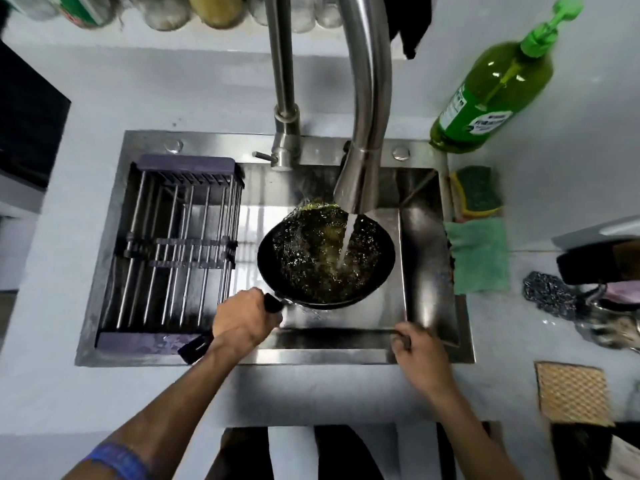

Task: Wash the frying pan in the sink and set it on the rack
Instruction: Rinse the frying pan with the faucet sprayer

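A black frying pan [325,258] is held over the steel sink [429,244], under the tap [363,133]. Water streams from the spout into the pan, which is full of yellowish, frothy water. My left hand [242,317] grips the pan's black handle, whose end sticks out past my wrist. My right hand [419,355] rests on the sink's front rim with fingers curled over the edge and nothing in it. A rack [173,251] of metal bars with a purple frame lies across the sink's left half.
A green dish-soap bottle [491,88] stands at the back right. On the right of the sink lie a green and yellow sponge [478,192], a green cloth [479,254] and a steel scourer [547,292]. A woven mat [573,393] sits on the counter at the front right.
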Tool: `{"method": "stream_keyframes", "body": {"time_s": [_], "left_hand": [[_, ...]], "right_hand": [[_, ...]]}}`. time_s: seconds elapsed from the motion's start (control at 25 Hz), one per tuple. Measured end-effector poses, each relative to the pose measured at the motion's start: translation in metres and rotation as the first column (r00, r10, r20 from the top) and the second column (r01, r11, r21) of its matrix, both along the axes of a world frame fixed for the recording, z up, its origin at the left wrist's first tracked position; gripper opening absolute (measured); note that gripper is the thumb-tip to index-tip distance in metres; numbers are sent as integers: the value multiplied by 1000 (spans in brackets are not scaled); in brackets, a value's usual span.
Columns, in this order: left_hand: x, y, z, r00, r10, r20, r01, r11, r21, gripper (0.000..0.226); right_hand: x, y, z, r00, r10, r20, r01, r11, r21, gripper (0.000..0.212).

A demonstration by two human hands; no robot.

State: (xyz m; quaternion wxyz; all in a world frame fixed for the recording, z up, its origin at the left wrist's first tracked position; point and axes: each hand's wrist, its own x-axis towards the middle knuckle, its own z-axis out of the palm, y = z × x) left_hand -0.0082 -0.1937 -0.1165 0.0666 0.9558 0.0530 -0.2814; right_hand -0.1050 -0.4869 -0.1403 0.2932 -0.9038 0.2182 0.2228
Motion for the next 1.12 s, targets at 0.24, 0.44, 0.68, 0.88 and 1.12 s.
{"method": "stream_keyframes", "body": {"time_s": [0.24,0.44,0.68,0.88,1.12], "left_hand": [[-36,14,0,964,62,-258,-154,924,-350,42],[-26,20,31,898,10,-439,-333,669,-665,44],[-35,4,61,982,-172,73,176,982,-64,25],[-44,17,60,973,-105,207,91,993,77,27],[-40,28,60,983,127,-129,-153,964,-216,42]], "right_hand": [[8,-5,16,998,-59,37,58,998,30,26],[17,-5,45,940,-340,-20,337,919,206,27],[66,10,112,746,-666,7,560,632,536,34],[73,29,77,784,-539,-308,620,663,419,41],[64,31,43,737,-602,-308,657,532,534,44]]}}
